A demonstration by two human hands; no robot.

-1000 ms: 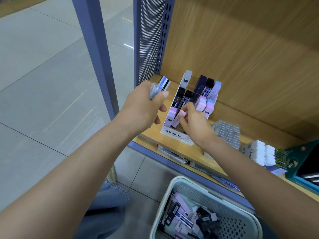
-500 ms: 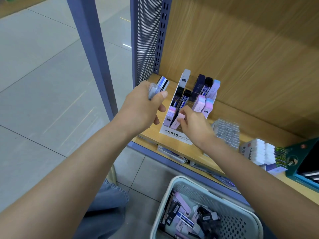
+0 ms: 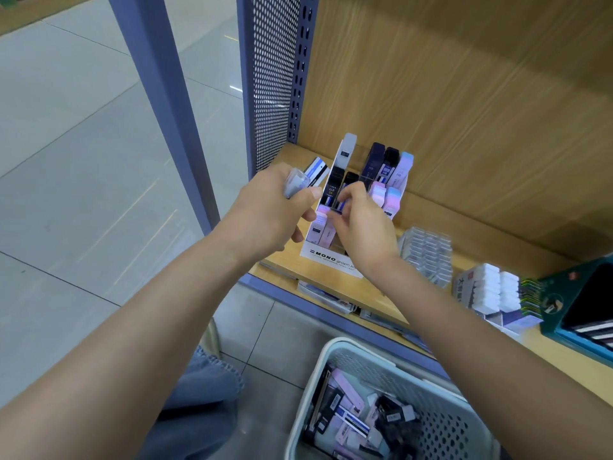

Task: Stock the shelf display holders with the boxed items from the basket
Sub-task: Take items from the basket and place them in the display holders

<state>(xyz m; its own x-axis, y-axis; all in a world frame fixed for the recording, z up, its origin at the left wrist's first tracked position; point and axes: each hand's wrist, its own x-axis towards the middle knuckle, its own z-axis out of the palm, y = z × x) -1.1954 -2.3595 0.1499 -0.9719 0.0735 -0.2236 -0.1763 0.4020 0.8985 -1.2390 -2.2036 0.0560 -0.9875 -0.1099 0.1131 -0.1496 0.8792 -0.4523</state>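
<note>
Fingers [image 3: 348, 194] of the right hand [image 3: 361, 227] now sit higher on the display holder [image 3: 331, 257] than half a second ago. Then they were pressing a pink box [image 3: 327, 231] down into the front row. Now that box stands in its slot beside a lavender one, and the hand has moved up to the dark box [image 3: 346, 187] in the row behind. The fingers curl over that box's top edge. Whether they pinch it or only touch it to straighten it I cannot tell, as the hand itself covers the contact.

The left hand [image 3: 265, 214] has barely shifted. It hovers just left of the holder and grips a small handful of boxes [image 3: 300, 180], with a blue-and-white striped one sticking out towards the shelf's perforated side panel.

For the task, I judge one more item placed, and the right hand is probably tidying the neighbouring slot. The next box likely comes from the left hand's supply. The holder stands at the left end of the shelf [image 3: 288, 265] and looks partly filled.

The basket [image 3: 318, 370] on the floor below still holds many loose boxed items [image 3: 351, 419], so plenty of stocking remains.
</note>
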